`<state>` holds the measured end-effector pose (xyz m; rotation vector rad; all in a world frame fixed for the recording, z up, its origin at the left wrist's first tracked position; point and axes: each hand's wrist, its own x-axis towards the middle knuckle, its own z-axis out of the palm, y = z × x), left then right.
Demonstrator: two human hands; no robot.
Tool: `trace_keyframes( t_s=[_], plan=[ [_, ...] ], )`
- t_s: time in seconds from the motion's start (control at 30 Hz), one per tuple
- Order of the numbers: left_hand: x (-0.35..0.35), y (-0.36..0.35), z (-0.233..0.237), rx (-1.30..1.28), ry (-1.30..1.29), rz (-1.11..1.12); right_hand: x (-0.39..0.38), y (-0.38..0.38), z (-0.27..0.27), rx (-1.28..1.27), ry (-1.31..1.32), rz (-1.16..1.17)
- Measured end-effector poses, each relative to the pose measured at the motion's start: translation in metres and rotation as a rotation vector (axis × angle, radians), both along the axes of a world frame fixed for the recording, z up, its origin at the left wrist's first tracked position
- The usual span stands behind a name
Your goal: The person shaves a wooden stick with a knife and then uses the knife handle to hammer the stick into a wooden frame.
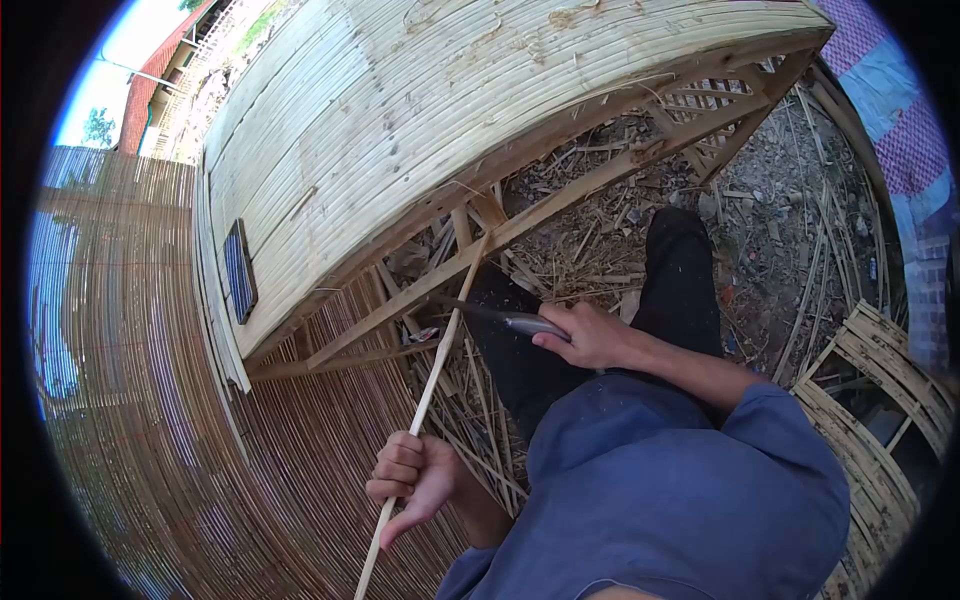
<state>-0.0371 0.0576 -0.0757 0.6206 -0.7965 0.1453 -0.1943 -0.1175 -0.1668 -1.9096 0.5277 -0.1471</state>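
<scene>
My left hand is wrapped round a long pale bamboo strip, which slants up from the bottom edge to the wooden crossbar of the table. In my right hand is a knife, gripped by its grey handle. Its dark, narrow blade points left and crosses the strip a little below the strip's upper end. Both hands are over my lap, the right one near my thighs and the left one lower, beside my shirt.
A bamboo-slat table top spans the upper view, with a phone at its left edge. A bamboo screen stands at left. Shavings and offcuts litter the ground. A slatted bamboo frame lies at right, below a patterned cloth.
</scene>
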Motion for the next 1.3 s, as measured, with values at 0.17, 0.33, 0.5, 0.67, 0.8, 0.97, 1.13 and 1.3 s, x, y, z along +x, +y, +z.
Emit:
trace_keyframes(
  t_s=[0.17, 0.33, 0.5, 0.67, 0.8, 0.97, 1.13, 1.3],
  plan=[
    [0.001, 0.006, 0.000, 0.013, 0.047, 0.022, 0.017, 0.014, -0.038, -0.076, -0.238, -0.063],
    [-0.003, -0.004, -0.005, -0.025, 0.206, 0.178, 0.040, 0.003, -0.047, 0.080, -0.088, -0.281],
    [-0.005, -0.021, -0.013, 0.019, 0.144, 0.155, 0.027, 0.017, 0.002, -0.115, -0.154, 0.000],
    [-0.006, -0.019, -0.009, 0.032, 0.156, 0.163, 0.020, 0.008, -0.008, -0.129, -0.138, -0.050],
    [0.000, -0.015, -0.004, 0.044, 0.206, 0.208, 0.017, 0.009, -0.001, -0.076, -0.080, -0.008],
    [-0.004, -0.013, 0.003, 0.027, 0.275, 0.285, 0.016, 0.008, 0.005, -0.067, -0.109, 0.034],
    [-0.006, -0.008, 0.008, 0.054, 0.229, 0.243, 0.012, 0.014, 0.013, -0.010, -0.097, 0.047],
    [-0.010, -0.008, 0.013, 0.040, 0.240, 0.203, 0.006, 0.021, 0.024, -0.079, -0.168, 0.096]
  ],
)
